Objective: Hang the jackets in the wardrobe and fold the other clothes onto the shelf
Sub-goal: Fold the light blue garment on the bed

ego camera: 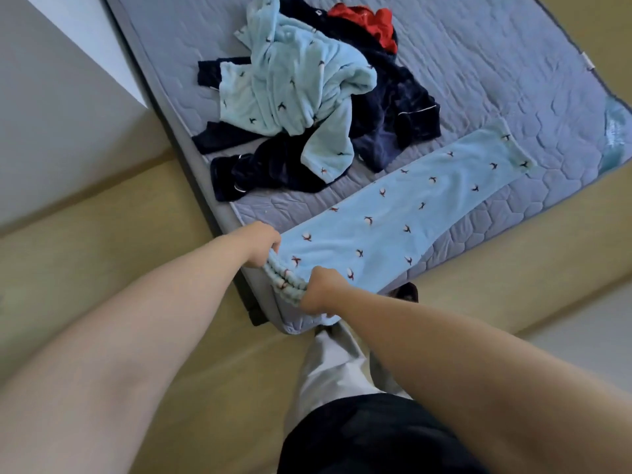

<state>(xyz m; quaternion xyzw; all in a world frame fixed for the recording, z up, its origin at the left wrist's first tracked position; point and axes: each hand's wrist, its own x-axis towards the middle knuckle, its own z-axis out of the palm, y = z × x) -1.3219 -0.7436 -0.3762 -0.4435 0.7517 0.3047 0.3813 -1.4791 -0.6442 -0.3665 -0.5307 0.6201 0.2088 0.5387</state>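
While the pale blue trousers [403, 213] are lying flat along the bed's [513, 63] near edge, the left hand [263, 246] and right hand [321, 290] are gripping the bunched waistband, fingers [274, 243] curled tight; folding seems to be starting (a clothes pile [290, 90] is waiting behind), likely calling for carrying the waistband toward the cuffs.

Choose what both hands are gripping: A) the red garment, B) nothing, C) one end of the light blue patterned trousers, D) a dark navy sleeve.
C: the left hand and the right hand both grip the gathered end of the light blue trousers, which are laid out on the mattress.
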